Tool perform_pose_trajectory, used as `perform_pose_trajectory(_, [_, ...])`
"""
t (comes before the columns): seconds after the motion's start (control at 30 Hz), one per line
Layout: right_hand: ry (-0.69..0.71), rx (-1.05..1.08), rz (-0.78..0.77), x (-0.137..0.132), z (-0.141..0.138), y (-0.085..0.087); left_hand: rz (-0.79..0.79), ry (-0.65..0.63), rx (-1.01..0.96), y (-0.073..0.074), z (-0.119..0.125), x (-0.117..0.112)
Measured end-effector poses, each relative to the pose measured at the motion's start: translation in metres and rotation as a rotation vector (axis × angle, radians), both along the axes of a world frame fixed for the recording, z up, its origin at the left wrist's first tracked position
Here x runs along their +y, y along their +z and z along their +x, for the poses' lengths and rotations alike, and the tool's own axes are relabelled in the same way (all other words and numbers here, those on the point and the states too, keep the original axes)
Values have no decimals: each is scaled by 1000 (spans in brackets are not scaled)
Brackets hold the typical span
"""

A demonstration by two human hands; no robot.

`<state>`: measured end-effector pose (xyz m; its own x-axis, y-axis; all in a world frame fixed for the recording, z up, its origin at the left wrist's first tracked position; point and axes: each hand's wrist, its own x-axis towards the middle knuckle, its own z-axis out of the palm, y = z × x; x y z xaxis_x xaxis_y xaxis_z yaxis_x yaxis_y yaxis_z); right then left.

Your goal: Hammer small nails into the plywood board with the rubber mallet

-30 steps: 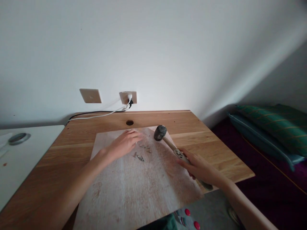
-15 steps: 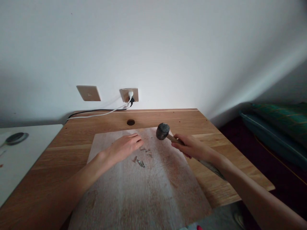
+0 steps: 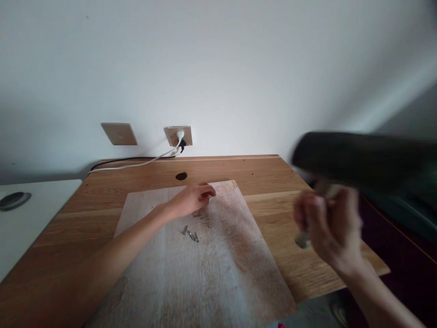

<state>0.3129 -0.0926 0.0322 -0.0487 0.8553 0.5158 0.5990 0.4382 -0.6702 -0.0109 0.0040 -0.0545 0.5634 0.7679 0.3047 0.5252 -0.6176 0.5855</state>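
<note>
My right hand (image 3: 332, 225) is closed round the handle of a mallet, which is raised above the table's right side. The dark mallet head (image 3: 351, 157) is smeared by motion. Over the far part of a pale wooden board (image 3: 177, 278), my left hand (image 3: 197, 199) has its fingers pinched together low at the surface. A tiny pale bit shows at the fingertips, too small to name. Several small metal pieces like nails or screws (image 3: 191, 236) lie loose on the board, nearer than that hand. More thin pieces (image 3: 205, 219) lie close below its fingers.
The board rests on a wooden table (image 3: 269, 214) with a round hole (image 3: 181, 176) near the back edge. Behind it, white and black cables (image 3: 136, 165) run to a wall socket (image 3: 178, 136). A white surface (image 3: 37, 223) adjoins at the left.
My right hand has swung the mallet up and to the right, away from the board. My left hand has shifted slightly right, its fingers low at the board. The view has turned a little.
</note>
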Motion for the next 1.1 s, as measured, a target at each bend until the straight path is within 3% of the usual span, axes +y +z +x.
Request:
perform_pose_trajectory(0.07, [143, -240, -149, 11, -11, -23, -51, 43, -58, -1, 5, 4])
perform_pose_trajectory(0.17, [334, -434, -354, 29, -15, -49, -72, 73, -117, -1, 6, 5])
perform_pose_trajectory(0.27, [301, -461, -410, 44, -10, -63, -83, 73, -167, -1, 11, 7])
perform_pose_trajectory(0.57, [206, -455, -419, 43, -4, -69, -24, 147, -134, -13, 45, 12])
perform_pose_trajectory(0.93, [169, -368, -469, 39, -5, -59, 167, 112, 43, -16, 45, 6])
perform_pose_trajectory(1.1, [137, -257, -523, 45, -13, -56, 104, 113, -15, -17, 46, 9])
